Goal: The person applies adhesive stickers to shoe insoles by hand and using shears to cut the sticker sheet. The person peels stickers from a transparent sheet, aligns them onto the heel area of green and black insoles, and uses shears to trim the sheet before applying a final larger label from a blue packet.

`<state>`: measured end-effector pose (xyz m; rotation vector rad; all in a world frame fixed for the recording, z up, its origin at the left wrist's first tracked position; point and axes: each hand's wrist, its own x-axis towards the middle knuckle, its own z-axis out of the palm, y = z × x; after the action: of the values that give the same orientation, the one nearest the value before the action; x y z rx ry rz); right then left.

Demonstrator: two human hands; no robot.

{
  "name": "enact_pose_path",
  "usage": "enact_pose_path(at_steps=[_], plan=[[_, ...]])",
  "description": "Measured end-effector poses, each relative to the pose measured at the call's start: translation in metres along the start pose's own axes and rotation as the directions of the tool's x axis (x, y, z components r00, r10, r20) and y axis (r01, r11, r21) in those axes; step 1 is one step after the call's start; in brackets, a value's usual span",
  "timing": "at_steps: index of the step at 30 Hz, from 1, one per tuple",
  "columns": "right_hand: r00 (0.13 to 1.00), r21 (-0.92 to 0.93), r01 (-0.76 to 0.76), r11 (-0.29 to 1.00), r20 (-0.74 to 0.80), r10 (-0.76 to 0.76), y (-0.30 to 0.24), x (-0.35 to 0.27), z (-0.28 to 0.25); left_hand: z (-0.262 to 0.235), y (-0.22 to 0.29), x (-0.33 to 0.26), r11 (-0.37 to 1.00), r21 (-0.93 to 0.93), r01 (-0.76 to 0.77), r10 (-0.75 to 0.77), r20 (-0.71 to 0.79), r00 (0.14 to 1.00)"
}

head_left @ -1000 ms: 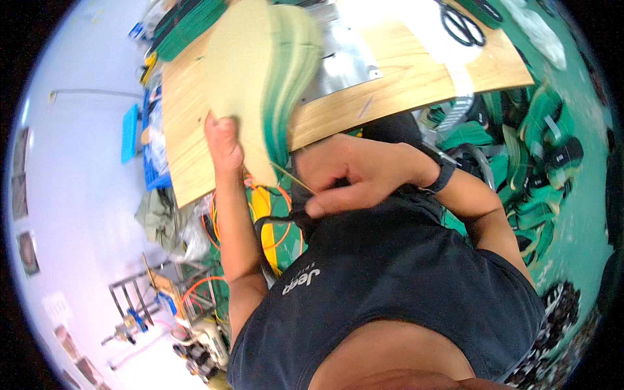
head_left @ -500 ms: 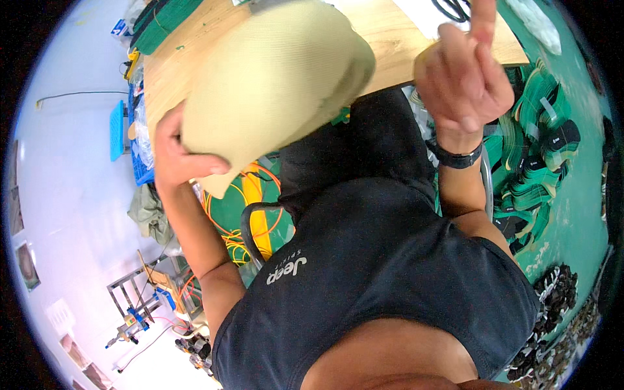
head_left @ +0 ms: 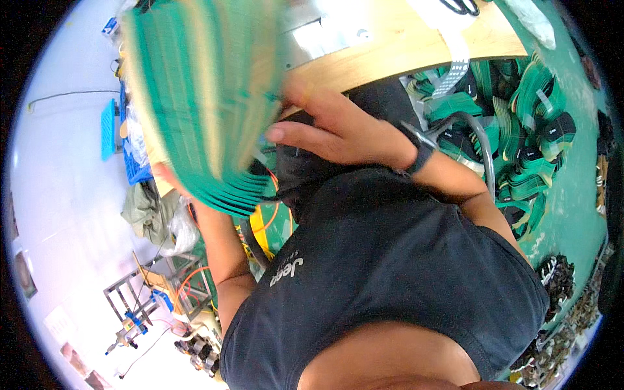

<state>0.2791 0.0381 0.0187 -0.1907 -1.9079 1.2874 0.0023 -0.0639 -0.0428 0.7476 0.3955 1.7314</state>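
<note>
A thick stack of green and beige insoles (head_left: 201,97), its layered edges facing me, is raised at the left over the table, blurred by motion. My left hand (head_left: 170,179) grips it from the left and below; most of its fingers are hidden behind the layers. Just right of the stack is my right hand (head_left: 344,130), thumb and fingers apart. Its fingertips are smeared beside the stack's edge, and I cannot tell whether they touch it.
A wooden table (head_left: 383,58) spans the top, with a white printed strip (head_left: 456,62) hanging over its edge. Several bundles of green insoles (head_left: 520,130) lie on the floor at right, by a metal chair arm (head_left: 484,143). A blue crate (head_left: 136,166) stands at left.
The stack has turned from its flat beige face to its layered green edges and shifted left. My right hand has come down and left from the table's right end to beside the stack.
</note>
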Motion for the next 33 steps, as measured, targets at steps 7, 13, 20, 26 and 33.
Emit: enact_pose_path(at_steps=[7,13,20,26,33], plan=[[0.848,0.18,-0.183,0.966,0.527,0.062,0.012,0.036,-0.021,0.046,-0.079,0.029,0.979,0.155,0.129,-0.078,-0.301,0.951],[0.992,-0.457,0.122,0.881,0.017,-0.129,-0.029,0.085,-0.042,0.016,-0.009,0.102,0.42,0.904,-0.082,0.38,-0.093,0.92],[0.941,-0.808,0.199,0.555,0.315,0.12,0.029,0.079,-0.054,0.07,0.006,0.094,-0.134,0.931,-0.34,-0.074,0.333,0.94],[0.972,-0.873,0.129,0.47,0.204,0.114,0.022,0.058,-0.103,0.061,0.001,0.097,-0.19,0.98,-0.065,-0.047,0.057,0.997],[0.983,-0.703,0.017,0.711,0.14,0.116,0.049,0.039,-0.114,0.06,-0.004,0.098,-0.15,0.965,-0.214,0.057,0.224,0.973]])
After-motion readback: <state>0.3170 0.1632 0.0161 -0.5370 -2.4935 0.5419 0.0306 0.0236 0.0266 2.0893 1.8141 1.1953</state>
